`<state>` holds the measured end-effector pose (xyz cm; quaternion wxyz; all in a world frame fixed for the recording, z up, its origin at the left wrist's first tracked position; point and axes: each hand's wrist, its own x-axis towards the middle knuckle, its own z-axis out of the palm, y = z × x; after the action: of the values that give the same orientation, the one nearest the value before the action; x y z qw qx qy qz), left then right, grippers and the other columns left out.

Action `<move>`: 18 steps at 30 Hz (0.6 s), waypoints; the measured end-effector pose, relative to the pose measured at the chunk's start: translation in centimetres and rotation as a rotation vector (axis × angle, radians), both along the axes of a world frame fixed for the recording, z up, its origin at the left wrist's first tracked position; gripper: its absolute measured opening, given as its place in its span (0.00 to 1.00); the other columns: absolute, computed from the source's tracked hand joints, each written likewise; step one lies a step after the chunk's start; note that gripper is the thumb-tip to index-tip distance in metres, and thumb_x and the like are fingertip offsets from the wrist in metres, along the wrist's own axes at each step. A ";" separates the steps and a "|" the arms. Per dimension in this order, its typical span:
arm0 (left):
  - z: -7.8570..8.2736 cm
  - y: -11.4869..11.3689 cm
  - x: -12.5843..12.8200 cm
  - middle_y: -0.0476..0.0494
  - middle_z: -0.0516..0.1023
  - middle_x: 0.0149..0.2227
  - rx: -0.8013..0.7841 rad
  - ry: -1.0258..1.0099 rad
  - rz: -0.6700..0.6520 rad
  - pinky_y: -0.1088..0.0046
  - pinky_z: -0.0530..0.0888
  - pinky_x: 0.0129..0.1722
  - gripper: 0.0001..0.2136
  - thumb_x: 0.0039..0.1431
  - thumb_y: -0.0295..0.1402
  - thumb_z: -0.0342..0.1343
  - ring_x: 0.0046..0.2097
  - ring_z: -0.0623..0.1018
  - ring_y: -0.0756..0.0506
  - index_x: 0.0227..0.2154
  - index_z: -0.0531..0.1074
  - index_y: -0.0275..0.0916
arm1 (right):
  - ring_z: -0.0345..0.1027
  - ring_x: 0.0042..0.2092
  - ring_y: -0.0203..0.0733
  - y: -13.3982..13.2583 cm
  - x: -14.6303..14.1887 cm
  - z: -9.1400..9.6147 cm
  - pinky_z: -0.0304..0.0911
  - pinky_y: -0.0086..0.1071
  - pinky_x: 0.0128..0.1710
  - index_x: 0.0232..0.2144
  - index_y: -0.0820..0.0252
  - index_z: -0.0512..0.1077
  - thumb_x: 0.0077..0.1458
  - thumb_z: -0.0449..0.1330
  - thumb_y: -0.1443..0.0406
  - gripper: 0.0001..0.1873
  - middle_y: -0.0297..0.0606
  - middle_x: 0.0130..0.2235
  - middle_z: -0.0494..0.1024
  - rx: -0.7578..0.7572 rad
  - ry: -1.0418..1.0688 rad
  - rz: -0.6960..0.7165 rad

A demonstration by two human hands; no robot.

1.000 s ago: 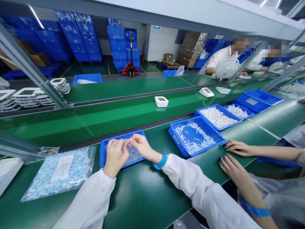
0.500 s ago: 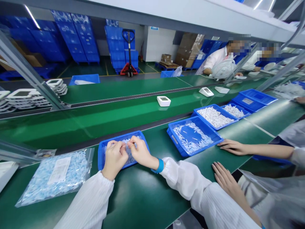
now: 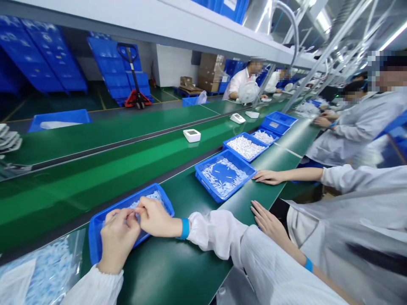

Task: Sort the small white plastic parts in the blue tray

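My left hand (image 3: pixel 119 237) and my right hand (image 3: pixel 155 217) meet above a blue tray (image 3: pixel 94 239). Fingers of both hands are closed in pinches, almost touching; whatever is between the fingertips is too small and hidden to name. Inside the tray lie small white and light-blue pieces (image 3: pixel 155 195), partly covered by my hands. To the left of the tray is a clear plastic bag (image 3: pixel 51 267) full of similar light-blue pieces, with a white label on it. A blue band circles my right wrist.
A second blue tray (image 3: pixel 206 185) with small strips stands to the right, and trays of white pieces (image 3: pixel 246 147) sit beyond it. A co-worker's hands (image 3: pixel 269 177) rest near it. White devices (image 3: pixel 192 135) lie on the green belt (image 3: pixel 127 163). A shelf beam (image 3: pixel 159 31) crosses overhead.
The view has swung to the right, so the trays and bag appear farther left and more co-workers show. My hands stay pinched together over the same tray.
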<state>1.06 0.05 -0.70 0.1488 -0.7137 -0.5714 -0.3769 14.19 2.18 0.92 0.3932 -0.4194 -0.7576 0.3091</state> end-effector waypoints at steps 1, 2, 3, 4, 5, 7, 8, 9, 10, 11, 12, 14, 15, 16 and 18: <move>0.0 0.0 0.0 0.46 0.73 0.23 0.011 0.014 -0.004 0.72 0.68 0.30 0.07 0.53 0.27 0.48 0.33 0.73 0.44 0.23 0.69 0.39 | 0.61 0.29 0.34 0.0 0.2 0.1 0.53 0.25 0.29 0.25 0.57 0.56 0.53 0.50 0.72 0.08 0.30 0.25 0.65 -0.020 0.002 0.012; 0.0 0.0 0.0 0.46 0.73 0.23 0.022 0.031 -0.014 0.72 0.68 0.30 0.07 0.54 0.27 0.48 0.32 0.73 0.44 0.23 0.69 0.39 | 0.61 0.29 0.34 0.0 0.3 0.3 0.53 0.25 0.28 0.24 0.57 0.56 0.53 0.51 0.71 0.08 0.30 0.24 0.64 -0.041 0.004 0.016; 0.0 0.0 0.0 0.46 0.73 0.23 0.032 0.048 -0.027 0.72 0.67 0.29 0.07 0.54 0.27 0.48 0.32 0.72 0.44 0.23 0.68 0.39 | 0.61 0.28 0.33 -0.1 0.4 0.3 0.53 0.25 0.27 0.24 0.57 0.57 0.52 0.51 0.71 0.08 0.29 0.24 0.64 -0.063 0.004 0.012; -0.1 0.0 -0.1 0.46 0.72 0.23 0.044 0.064 -0.038 0.72 0.67 0.29 0.07 0.54 0.27 0.47 0.32 0.72 0.44 0.23 0.68 0.39 | 0.60 0.27 0.33 -0.1 0.5 0.3 0.52 0.24 0.27 0.24 0.57 0.58 0.52 0.52 0.71 0.07 0.29 0.23 0.64 -0.085 0.005 0.006; -0.1 0.0 -0.1 0.46 0.72 0.22 0.053 0.079 -0.046 0.72 0.66 0.29 0.08 0.54 0.27 0.47 0.31 0.72 0.44 0.23 0.67 0.40 | 0.60 0.27 0.33 -0.1 0.5 0.3 0.52 0.24 0.26 0.24 0.58 0.58 0.51 0.52 0.71 0.07 0.29 0.23 0.64 -0.108 0.007 -0.002; -0.3 0.2 -0.2 0.46 0.71 0.21 0.074 0.100 -0.058 0.71 0.66 0.30 0.08 0.54 0.27 0.47 0.31 0.72 0.44 0.23 0.67 0.40 | 0.60 0.27 0.32 0.1 0.4 -0.1 0.53 0.24 0.26 0.24 0.58 0.60 0.50 0.54 0.71 0.07 0.28 0.23 0.65 -0.169 0.025 -0.011; -0.4 0.3 -0.3 0.47 0.71 0.20 0.082 0.110 -0.068 0.71 0.67 0.31 0.07 0.54 0.27 0.46 0.31 0.72 0.44 0.24 0.67 0.40 | 0.60 0.27 0.32 0.3 0.4 -0.4 0.53 0.23 0.26 0.23 0.58 0.61 0.50 0.55 0.71 0.07 0.28 0.23 0.66 -0.207 0.046 -0.009; -0.5 0.3 -0.4 0.47 0.71 0.20 0.092 0.121 -0.083 0.70 0.67 0.32 0.07 0.54 0.28 0.46 0.30 0.72 0.44 0.25 0.68 0.40 | 0.61 0.27 0.31 0.7 0.3 -0.7 0.54 0.23 0.26 0.23 0.59 0.62 0.50 0.55 0.71 0.07 0.29 0.24 0.67 -0.253 0.079 -0.001; -0.6 0.4 -0.4 0.48 0.71 0.20 0.099 0.134 -0.097 0.69 0.68 0.34 0.07 0.54 0.28 0.46 0.29 0.72 0.45 0.26 0.68 0.40 | 0.62 0.28 0.31 1.1 0.3 -0.9 0.55 0.22 0.26 0.23 0.59 0.63 0.50 0.56 0.71 0.07 0.29 0.24 0.68 -0.309 0.124 0.018; -0.6 0.5 -0.5 0.48 0.71 0.19 0.097 0.154 -0.114 0.67 0.68 0.36 0.07 0.54 0.28 0.46 0.27 0.72 0.45 0.26 0.68 0.40 | 0.62 0.28 0.31 1.5 0.2 -1.2 0.56 0.22 0.26 0.23 0.60 0.64 0.51 0.56 0.71 0.07 0.29 0.25 0.69 -0.380 0.179 0.046; -0.6 0.5 -0.5 0.49 0.71 0.18 0.099 0.175 -0.131 0.65 0.68 0.38 0.06 0.54 0.28 0.46 0.26 0.72 0.46 0.26 0.68 0.40 | 0.62 0.28 0.31 2.0 0.3 -1.4 0.56 0.22 0.26 0.22 0.61 0.65 0.52 0.57 0.70 0.08 0.29 0.24 0.69 -0.461 0.235 0.083; -0.4 0.4 -0.5 0.51 0.70 0.16 0.101 0.212 -0.137 0.62 0.68 0.41 0.06 0.53 0.28 0.47 0.23 0.71 0.46 0.26 0.68 0.41 | 0.62 0.27 0.30 2.7 0.4 -1.6 0.58 0.22 0.27 0.21 0.62 0.65 0.53 0.58 0.70 0.10 0.30 0.23 0.68 -0.617 0.329 0.165; -0.2 0.3 -0.4 0.52 0.68 0.15 0.106 0.228 -0.125 0.61 0.67 0.41 0.06 0.53 0.28 0.47 0.22 0.70 0.46 0.26 0.68 0.41 | 0.62 0.26 0.29 3.0 0.5 -1.7 0.58 0.22 0.27 0.21 0.62 0.65 0.53 0.58 0.70 0.10 0.29 0.22 0.68 -0.669 0.362 0.197; 0.1 0.2 -0.4 0.53 0.67 0.14 0.109 0.242 -0.105 0.61 0.67 0.41 0.06 0.53 0.29 0.47 0.21 0.70 0.46 0.25 0.68 0.42 | 0.62 0.26 0.29 3.1 0.6 -1.6 0.58 0.22 0.27 0.20 0.62 0.65 0.53 0.59 0.69 0.11 0.29 0.21 0.68 -0.689 0.386 0.214; 0.5 0.0 -0.3 0.53 0.66 0.13 0.098 0.259 -0.053 0.62 0.68 0.39 0.06 0.54 0.30 0.47 0.22 0.71 0.45 0.26 0.68 0.42 | 0.61 0.25 0.28 3.2 0.8 -1.5 0.58 0.21 0.26 0.21 0.63 0.66 0.53 0.59 0.68 0.10 0.29 0.22 0.68 -0.662 0.427 0.209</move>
<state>0.80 0.01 -0.21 0.2458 -0.7631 -0.5093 -0.3129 15.00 5.36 -0.60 0.3518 -0.3705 -0.5571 0.6546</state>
